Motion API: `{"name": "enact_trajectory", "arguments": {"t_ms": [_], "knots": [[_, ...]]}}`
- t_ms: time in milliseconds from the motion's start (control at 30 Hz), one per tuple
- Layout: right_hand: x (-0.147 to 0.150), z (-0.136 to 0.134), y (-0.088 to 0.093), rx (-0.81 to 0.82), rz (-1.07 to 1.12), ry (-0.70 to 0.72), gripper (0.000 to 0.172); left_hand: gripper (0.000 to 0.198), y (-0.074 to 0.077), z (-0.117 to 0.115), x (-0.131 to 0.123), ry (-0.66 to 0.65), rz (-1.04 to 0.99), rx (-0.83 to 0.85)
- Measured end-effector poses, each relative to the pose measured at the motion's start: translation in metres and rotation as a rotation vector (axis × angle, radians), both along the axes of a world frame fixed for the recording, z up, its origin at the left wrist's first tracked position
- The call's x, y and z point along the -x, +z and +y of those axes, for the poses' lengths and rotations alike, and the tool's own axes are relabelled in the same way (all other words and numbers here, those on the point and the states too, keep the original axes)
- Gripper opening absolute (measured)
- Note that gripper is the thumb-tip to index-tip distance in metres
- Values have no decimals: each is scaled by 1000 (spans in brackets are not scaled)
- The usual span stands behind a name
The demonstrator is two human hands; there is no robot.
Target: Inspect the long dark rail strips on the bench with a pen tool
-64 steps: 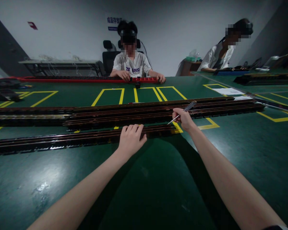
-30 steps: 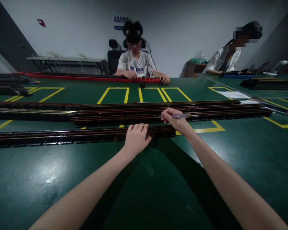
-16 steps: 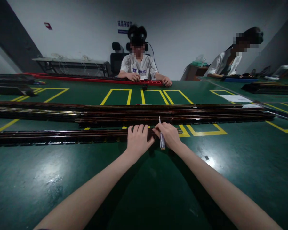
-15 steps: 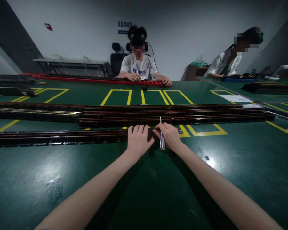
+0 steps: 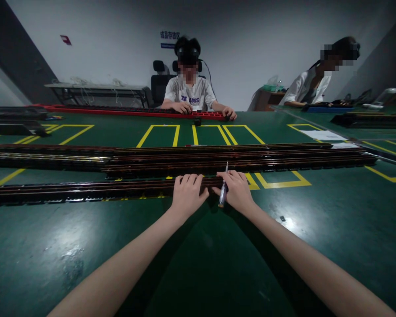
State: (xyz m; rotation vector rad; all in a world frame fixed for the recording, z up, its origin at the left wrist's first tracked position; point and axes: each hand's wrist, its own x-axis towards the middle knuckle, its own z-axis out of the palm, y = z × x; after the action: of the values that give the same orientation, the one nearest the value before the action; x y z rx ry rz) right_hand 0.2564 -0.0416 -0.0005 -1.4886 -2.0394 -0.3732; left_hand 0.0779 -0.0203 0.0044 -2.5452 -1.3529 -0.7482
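A long, narrow bundle of dark strips [image 5: 86,191] with thin brownish edges lies across the table in front of me. My left hand [image 5: 188,193] is closed over it near its right end, fingers on the far side and thumb on the near side. At that end, my right hand [image 5: 239,190] holds a slim screwdriver [image 5: 222,194] with a clear handle. Its metal shaft points up and away, and the fingers also touch the strips. Just beyond both hands lies a larger stack of similar dark strips [image 5: 284,159].
Yellow tape outlines mark the green table [image 5: 198,273]. A small dark piece [image 5: 282,218] lies to the right. Across the table, a person [image 5: 189,94] has both hands at a red rack [image 5: 135,112]; another person [image 5: 308,86] leans over a blue tray [image 5: 330,110]. White papers [image 5: 320,135] lie at right.
My right hand has shifted slightly right, and the screwdriver leans more to the right at its tip. A dark strip end now shows between my hands. My left hand stays on the bundle.
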Motion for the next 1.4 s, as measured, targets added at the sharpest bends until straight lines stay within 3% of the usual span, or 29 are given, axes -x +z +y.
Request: {"name": "enact_trajectory", "arguments": {"t_ms": [333, 533, 767, 967, 1133, 1400], "knots": [[-1, -1, 3, -7, 211, -108, 20, 36, 2, -2, 0, 17, -16, 6], [-5, -3, 4, 19, 190, 7, 30, 43, 0, -2, 0, 41, 7, -5], [-1, -4, 3, 29, 133, 83, 17, 41, 1, -2, 0, 22, 24, 12], [5, -2, 4, 28, 103, 18, 11, 42, 2, -2, 0, 36, 41, 18], [0, -5, 3, 11, 188, -39, 24, 44, 1, -2, 0, 64, 25, 13], [1, -6, 3, 28, 69, 15, 23, 42, 0, -2, 1, 60, 33, 2]]}}
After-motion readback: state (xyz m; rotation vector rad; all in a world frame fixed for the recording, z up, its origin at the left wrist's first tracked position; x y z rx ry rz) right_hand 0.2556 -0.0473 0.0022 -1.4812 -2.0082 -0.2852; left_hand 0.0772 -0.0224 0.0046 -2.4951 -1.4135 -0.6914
